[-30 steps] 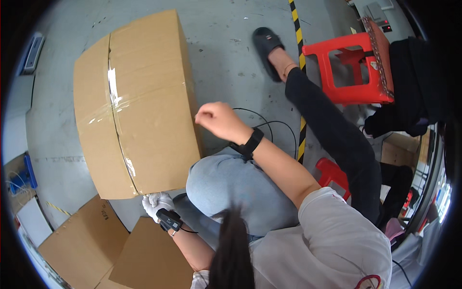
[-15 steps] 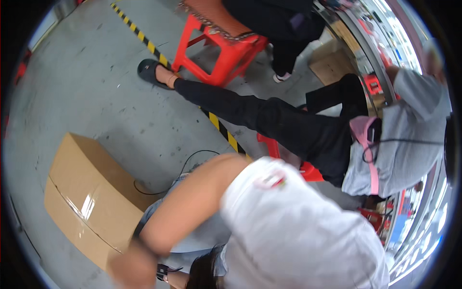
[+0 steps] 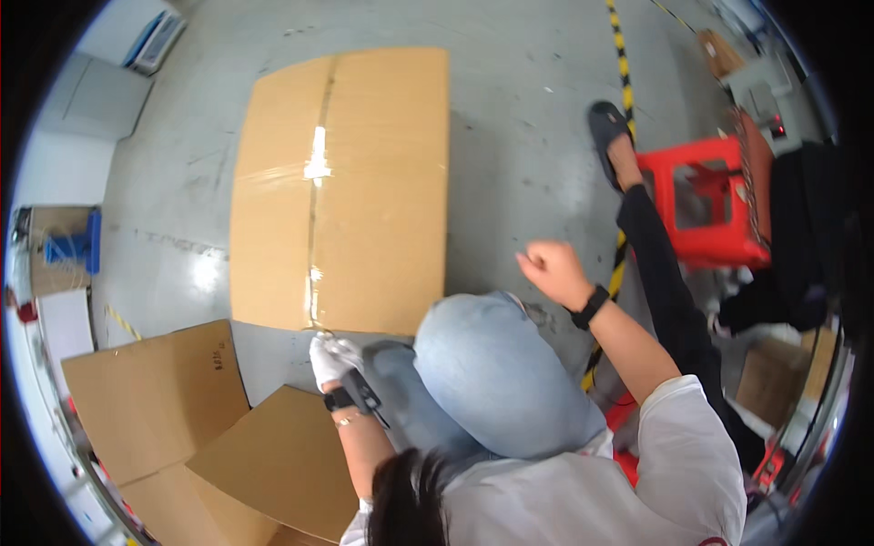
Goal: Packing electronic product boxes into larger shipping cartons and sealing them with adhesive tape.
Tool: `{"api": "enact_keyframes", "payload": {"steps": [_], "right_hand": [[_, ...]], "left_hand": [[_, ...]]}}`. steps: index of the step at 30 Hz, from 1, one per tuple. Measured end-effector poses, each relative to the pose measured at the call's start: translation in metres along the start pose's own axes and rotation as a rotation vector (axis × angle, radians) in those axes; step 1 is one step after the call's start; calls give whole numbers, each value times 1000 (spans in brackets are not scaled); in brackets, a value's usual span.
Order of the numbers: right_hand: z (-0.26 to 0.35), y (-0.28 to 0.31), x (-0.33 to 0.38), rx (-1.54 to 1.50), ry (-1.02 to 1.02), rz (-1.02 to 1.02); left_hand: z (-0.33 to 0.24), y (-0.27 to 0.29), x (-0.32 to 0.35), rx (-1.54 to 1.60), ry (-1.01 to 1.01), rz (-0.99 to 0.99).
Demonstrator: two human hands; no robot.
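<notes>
A large brown cardboard box (image 3: 382,191) stands on the floor before me, with clear tape along the seam of its top. My left hand (image 3: 333,360), in a white glove, is at the middle of the box's near edge, by the end of the taped seam. Its fingers are curled together, and what they pinch, if anything, is too small to make out. My bare right hand (image 3: 557,271) is held in the air above my knee, to the right of the box and apart from it. Its fingers are folded in, with nothing visible in them.
Opened cardboard (image 3: 164,400) with raised flaps lies at my near left. To the right, another person's outstretched leg (image 3: 669,264) and a red plastic stool (image 3: 696,205) are close by. Yellow-and-black floor tape (image 3: 621,55) runs past them. A smaller carton (image 3: 774,378) sits at the lower right.
My view has swung left, bringing the whole box top into sight. My right hand, earlier blurred at the box's near side, is now lifted away to the right.
</notes>
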State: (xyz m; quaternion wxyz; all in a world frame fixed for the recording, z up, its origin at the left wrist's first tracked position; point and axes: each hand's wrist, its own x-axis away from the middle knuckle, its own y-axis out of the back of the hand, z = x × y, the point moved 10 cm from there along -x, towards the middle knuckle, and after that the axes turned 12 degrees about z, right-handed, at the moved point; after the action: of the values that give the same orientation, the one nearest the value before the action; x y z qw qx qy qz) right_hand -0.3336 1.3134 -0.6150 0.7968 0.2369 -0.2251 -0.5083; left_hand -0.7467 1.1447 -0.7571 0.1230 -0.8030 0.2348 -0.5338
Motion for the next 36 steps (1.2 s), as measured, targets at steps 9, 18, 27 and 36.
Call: {"api": "enact_keyframes", "payload": {"steps": [9,18,27,36], "right_hand": [[102,-71,-227,302,286,65],[111,-114,-262,643,286,312],[87,-113,-236,597,369,318],[36,-38,-270,613,46,244]], "left_hand": [[-37,-15,44,-770,-393,-131],[-63,-219,49,-1641,-1103,-68],[-4,-301,-37,-2320,-843,78],[-16,-316,-73,-2440,-576,176]]}}
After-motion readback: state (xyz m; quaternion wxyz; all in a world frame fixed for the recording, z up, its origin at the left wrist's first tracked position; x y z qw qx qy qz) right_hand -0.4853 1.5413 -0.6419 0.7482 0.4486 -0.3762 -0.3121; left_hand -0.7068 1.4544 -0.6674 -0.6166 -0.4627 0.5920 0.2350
